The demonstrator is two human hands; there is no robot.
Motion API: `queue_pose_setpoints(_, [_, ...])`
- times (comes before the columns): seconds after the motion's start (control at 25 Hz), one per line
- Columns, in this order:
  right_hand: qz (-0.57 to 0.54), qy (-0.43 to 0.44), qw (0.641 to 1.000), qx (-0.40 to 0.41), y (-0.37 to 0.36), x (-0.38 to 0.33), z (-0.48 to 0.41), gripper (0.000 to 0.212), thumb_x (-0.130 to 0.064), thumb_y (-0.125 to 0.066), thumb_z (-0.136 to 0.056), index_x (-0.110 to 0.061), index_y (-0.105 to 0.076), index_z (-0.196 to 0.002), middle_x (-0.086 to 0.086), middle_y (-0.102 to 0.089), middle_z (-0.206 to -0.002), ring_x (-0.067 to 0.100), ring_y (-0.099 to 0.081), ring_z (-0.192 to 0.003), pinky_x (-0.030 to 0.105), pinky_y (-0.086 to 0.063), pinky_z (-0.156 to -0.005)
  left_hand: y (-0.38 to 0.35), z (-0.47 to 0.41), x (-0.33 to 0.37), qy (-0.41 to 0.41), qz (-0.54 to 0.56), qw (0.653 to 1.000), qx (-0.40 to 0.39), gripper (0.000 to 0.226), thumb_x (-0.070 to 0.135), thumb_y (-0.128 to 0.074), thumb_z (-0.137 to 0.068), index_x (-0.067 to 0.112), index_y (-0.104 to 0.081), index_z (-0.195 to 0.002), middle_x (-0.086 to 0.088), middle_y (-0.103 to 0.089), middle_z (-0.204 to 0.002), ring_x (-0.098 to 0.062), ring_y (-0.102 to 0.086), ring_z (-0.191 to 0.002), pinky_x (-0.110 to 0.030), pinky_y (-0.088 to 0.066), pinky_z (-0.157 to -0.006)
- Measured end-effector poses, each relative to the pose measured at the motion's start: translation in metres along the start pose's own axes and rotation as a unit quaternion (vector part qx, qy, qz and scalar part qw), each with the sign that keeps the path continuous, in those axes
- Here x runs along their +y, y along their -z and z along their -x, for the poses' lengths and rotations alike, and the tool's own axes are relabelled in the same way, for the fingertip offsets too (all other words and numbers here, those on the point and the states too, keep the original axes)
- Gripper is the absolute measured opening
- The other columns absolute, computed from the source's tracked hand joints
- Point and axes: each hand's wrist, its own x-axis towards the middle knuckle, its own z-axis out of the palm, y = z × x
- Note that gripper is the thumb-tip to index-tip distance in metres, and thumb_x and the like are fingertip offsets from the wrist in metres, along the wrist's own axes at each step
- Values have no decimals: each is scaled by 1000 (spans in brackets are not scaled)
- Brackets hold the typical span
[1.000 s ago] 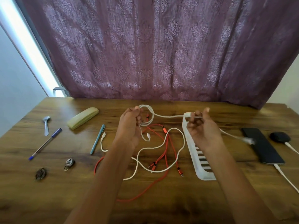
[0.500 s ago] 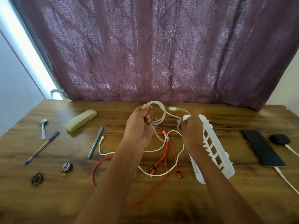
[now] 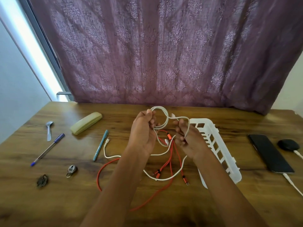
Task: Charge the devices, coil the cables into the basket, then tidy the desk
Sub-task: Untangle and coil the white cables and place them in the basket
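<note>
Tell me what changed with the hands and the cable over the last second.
The right hand came in leftwards toward the left hand, pulling the white cable so its loose end left the phone and now sits up beside the coil. Both hands keep their grip on that cable. The red cable, phone, teal pen and spoon lie as before.

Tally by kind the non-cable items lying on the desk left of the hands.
Pens: 2 (blue pen, teal pen)
Spoon: 1
Cream glasses case: 1
Padlock: 1
Small dark object, too unclear to name: 1
Total: 6
</note>
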Motion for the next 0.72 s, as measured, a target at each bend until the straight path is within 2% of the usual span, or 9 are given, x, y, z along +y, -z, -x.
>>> queue_pose_setpoints(0.08, [9,-3,999,-33,-4,1,-1,25,-21,-46,-97,-9,-59,-79,2,-43,-62,4,-31,-35,15,-23,-32,-2,2,-1,2,0,1000,-4,27,10,-39,-98,8,-51,-74,5,-38,-48,-8,-33,-49,-30,-35,-77])
queue_pose_setpoints(0.24, [17,-18,999,-42,-6,4,0,24,-20,-50,-95,-9,-60,-77,3,-45,-63,4,-31,-34,15,-25,-31,-4,3,-2,-1,-9,1000,-8,25,10,-40,-98,8,-52,-76,5,-39,-48,-8,-33,-52,-33,-39,-82])
queue_pose_setpoints(0.36, [-8,-31,990,-137,-5,2,2,18,-21,-49,-94,-9,-57,-84,-1,-48,-61,3,-29,-35,14,-24,-32,-1,-1,-4,-5,-34,999,8,24,12,-42,-97,10,-50,-75,3,-40,-52,-11,-35,-57,-38,-38,-86])
queue_pose_setpoints(0.44, [13,-6,983,-184,-8,1,5,14,-15,-48,-95,-8,-59,-90,-3,-51,-59,2,-28,-35,14,-21,-33,-3,1,-6,-6,-46,999,11,25,12,-42,-98,10,-49,-74,1,-41,-54,-13,-42,-58,-38,-42,-81])
queue_pose_setpoints(0.56, [32,28,985,-166,-16,2,4,10,-5,-53,-90,-4,-61,-96,-1,-49,-54,3,-29,-34,14,-22,-33,-7,2,-6,-9,-44,999,24,26,13,-40,-99,9,-47,-74,1,-46,-51,-11,-52,-49,-31,-47,-66])
queue_pose_setpoints(0.72, [4,19,989,-147,-18,3,4,19,-13,-59,-86,-3,-61,-102,-1,-52,-60,3,-32,-36,15,-25,-33,-11,3,-6,-25,-55,998,35,27,12,-39,-99,9,-47,-73,-3,-47,-57,-15,-53,-59,-32,-50,-68])
